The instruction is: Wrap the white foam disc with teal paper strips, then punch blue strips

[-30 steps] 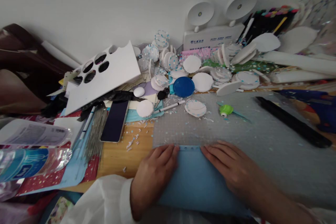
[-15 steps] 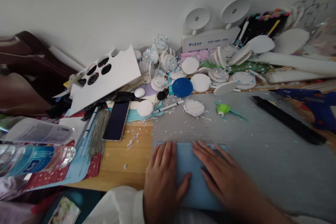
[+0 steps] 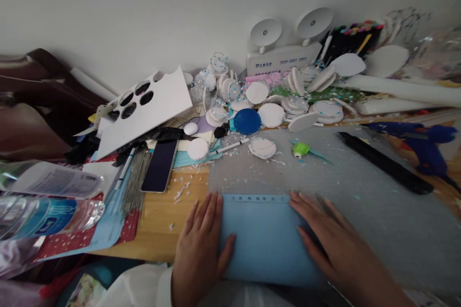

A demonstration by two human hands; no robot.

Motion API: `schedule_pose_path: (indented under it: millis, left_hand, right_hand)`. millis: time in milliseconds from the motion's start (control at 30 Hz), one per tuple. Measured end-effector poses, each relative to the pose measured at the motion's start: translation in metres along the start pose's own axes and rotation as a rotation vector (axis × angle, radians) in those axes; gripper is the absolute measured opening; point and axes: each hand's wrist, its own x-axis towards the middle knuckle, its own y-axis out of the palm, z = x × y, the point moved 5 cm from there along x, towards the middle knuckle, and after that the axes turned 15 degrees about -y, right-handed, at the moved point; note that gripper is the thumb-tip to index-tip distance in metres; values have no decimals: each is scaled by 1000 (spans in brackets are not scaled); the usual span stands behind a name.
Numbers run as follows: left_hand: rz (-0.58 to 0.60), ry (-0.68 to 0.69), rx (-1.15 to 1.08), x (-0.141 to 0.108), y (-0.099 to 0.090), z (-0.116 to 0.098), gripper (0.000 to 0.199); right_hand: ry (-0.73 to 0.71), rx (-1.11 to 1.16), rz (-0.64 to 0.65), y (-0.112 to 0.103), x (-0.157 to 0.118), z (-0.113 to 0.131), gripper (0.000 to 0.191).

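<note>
A light blue sheet (image 3: 264, 240) with a row of small cut-out shapes along its far edge lies flat at the front of a grey cutting mat (image 3: 360, 216). My left hand (image 3: 203, 244) rests on the sheet's left edge, fingers stretched forward and thumb apart. Across from it, my right hand (image 3: 326, 235) lies on the right edge, fingers spread. Both hands are open and grip nothing. Beyond them on the mat are a white foam disc (image 3: 262, 147), a small green tool (image 3: 300, 149) and a black cutter-like bar (image 3: 385, 163).
White foam discs, a blue disc (image 3: 247, 121) and a two-lamp light (image 3: 283, 57) line the wall. Left are a phone (image 3: 159, 165), thin wires (image 3: 136, 184), a water bottle (image 3: 46, 216) and a foam board with round holes (image 3: 158, 108). A blue glue gun (image 3: 419, 141) lies right.
My hands have moved apart, the left one leftward and the right one rightward, from the sheet's middle to its edges. More of the blue sheet and its punched edge shows.
</note>
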Motion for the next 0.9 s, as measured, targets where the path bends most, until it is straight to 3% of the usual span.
schedule_pose_path:
  millis: [267, 400, 533, 633, 733, 800, 900]
  left_hand:
    - [13, -51, -13, 17, -7, -4, 59]
    - [33, -33, -121, 20, -10, -31, 64]
    - [171, 44, -250, 19, 2, -58, 73]
    - [225, 50, -271, 19, 11, -61, 76]
    - [248, 84, -266, 19, 12, -57, 79]
    - [252, 106, -264, 19, 10, -53, 79]
    - [247, 132, -258, 18, 8, -49, 79]
  right_hand:
    - [-21, -12, -13, 0, -6, 11, 46]
    - [-36, -12, -18, 3, -3, 14, 46]
    - [-55, 30, -53, 0, -4, 12, 46]
    - [18, 65, -125, -11, -11, -13, 39]
    - [210, -111, -236, -30, -22, -61, 34]
    - [313, -334, -185, -37, -27, -94, 36]
    - [450, -529, 6, -36, -31, -130, 34]
